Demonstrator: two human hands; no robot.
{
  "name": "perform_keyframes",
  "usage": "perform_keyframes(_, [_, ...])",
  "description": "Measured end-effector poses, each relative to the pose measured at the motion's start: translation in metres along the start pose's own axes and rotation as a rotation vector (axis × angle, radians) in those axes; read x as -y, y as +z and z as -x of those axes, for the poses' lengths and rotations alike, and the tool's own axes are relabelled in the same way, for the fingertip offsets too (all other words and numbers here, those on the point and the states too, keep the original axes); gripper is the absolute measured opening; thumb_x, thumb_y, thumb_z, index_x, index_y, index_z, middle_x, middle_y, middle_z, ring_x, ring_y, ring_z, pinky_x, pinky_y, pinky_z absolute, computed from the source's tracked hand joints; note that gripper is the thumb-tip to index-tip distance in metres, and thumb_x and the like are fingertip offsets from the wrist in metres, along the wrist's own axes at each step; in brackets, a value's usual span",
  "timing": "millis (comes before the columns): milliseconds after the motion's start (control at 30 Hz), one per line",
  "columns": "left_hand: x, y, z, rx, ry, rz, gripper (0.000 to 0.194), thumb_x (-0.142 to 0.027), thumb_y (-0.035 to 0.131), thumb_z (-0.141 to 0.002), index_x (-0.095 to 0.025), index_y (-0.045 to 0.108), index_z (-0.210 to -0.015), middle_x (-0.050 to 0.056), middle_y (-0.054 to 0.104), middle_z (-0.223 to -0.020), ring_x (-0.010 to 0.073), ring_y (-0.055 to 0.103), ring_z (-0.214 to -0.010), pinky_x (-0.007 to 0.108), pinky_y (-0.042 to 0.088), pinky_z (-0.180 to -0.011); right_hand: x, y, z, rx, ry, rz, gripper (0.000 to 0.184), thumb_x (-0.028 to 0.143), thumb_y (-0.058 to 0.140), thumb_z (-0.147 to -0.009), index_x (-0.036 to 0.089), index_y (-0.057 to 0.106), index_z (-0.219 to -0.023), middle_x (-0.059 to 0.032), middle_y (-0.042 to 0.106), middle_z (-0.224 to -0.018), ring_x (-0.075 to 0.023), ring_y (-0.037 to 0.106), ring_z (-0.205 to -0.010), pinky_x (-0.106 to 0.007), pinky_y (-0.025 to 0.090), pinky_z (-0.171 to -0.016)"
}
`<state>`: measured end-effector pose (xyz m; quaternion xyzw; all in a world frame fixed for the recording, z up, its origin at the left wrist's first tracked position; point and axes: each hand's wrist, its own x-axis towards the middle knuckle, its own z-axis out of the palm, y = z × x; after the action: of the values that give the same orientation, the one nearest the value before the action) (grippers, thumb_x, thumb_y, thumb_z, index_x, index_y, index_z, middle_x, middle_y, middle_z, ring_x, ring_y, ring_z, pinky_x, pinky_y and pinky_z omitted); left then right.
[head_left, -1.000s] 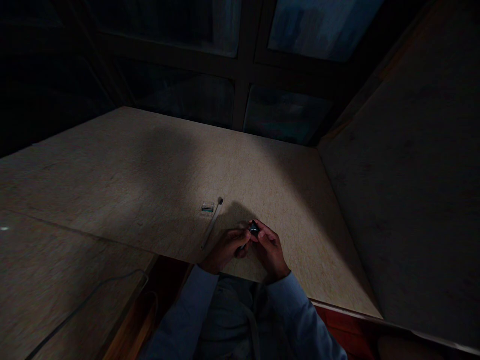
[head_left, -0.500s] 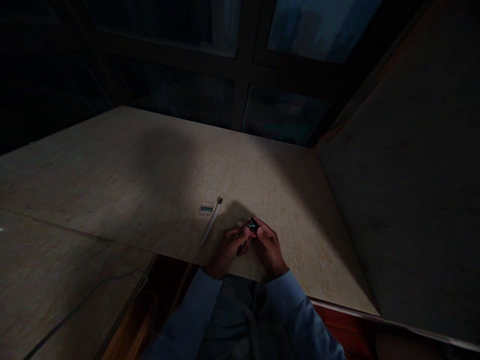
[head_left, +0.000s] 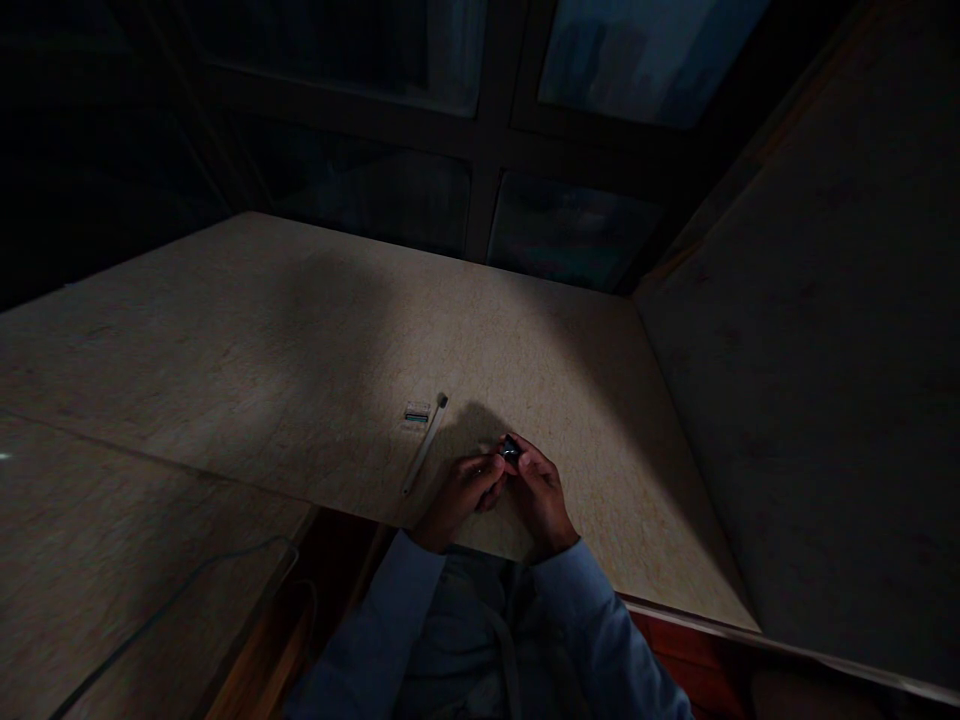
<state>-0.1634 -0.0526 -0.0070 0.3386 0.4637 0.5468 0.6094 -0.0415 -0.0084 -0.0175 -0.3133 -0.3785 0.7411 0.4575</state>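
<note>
Both hands meet over the near edge of a pale speckled table (head_left: 300, 330) in dim light. My left hand (head_left: 459, 497) and my right hand (head_left: 540, 495) pinch a small dark object (head_left: 511, 451) between their fingertips; its shape is hard to make out. Just left of the hands lies a thin pale stick (head_left: 424, 443), pointing away from me. A small flat rectangular piece (head_left: 417, 413) lies beside the stick's far end.
A second tabletop (head_left: 90, 560) joins on the left, with a thin cable (head_left: 172, 600) running across it. A bare panel wall (head_left: 817, 350) stands on the right. Dark window panes (head_left: 570, 230) close off the back.
The hands have shifted very slightly while still working the small dark object between the fingertips. The stick and the flat piece have not moved.
</note>
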Motion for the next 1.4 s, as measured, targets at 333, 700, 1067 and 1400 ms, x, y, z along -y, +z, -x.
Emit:
perform_keyframes(333, [-0.004, 0.009, 0.003, -0.090, 0.034, -0.016, 0.063, -0.075, 0.060, -0.073, -0.012, 0.064, -0.078, -0.005, 0.040, -0.051, 0.0058, 0.033, -0.043, 0.023, 0.022, -0.044, -0.003, -0.004, -0.004, -0.011, -0.009, -0.005, 0.046, 0.050, 0.079, -0.074, 0.021, 0.070, -0.109, -0.0052, 0.072, -0.101, -0.0194, 0.067, -0.087, -0.033, 0.052, -0.080])
perform_keyframes(700, [0.001, 0.005, 0.006, -0.098, 0.030, -0.006, 0.066, -0.076, 0.059, -0.072, -0.011, 0.063, -0.086, -0.007, 0.038, -0.053, 0.0040, 0.027, -0.040, 0.022, 0.018, -0.041, -0.006, -0.002, -0.006, 0.018, -0.047, 0.033, 0.043, 0.051, 0.078, -0.074, 0.021, 0.069, -0.103, -0.0013, 0.069, -0.087, -0.0149, 0.061, -0.074, -0.028, 0.048, -0.070])
perform_keyframes(1067, [-0.053, -0.053, 0.030, -0.431, 0.255, -0.156, 0.061, -0.060, 0.071, -0.071, -0.013, 0.063, -0.109, -0.001, 0.056, -0.070, 0.0089, 0.050, -0.056, 0.023, 0.039, -0.052, -0.005, 0.001, -0.008, 0.090, -0.089, 0.044, 0.038, 0.052, 0.067, -0.086, 0.017, 0.070, -0.102, -0.0043, 0.069, -0.087, -0.0128, 0.059, -0.073, -0.024, 0.043, -0.066])
perform_keyframes(1400, [-0.072, -0.122, 0.029, -0.873, 0.161, -1.270, 0.035, -0.032, 0.053, -0.088, -0.011, 0.072, -0.108, 0.017, 0.070, -0.105, 0.0270, 0.064, -0.097, 0.036, 0.046, -0.087, -0.011, -0.001, -0.014, 0.085, -0.090, 0.094, 0.042, 0.055, 0.070, -0.082, 0.016, 0.072, -0.094, -0.0047, 0.068, -0.081, -0.0136, 0.057, -0.070, -0.027, 0.042, -0.066])
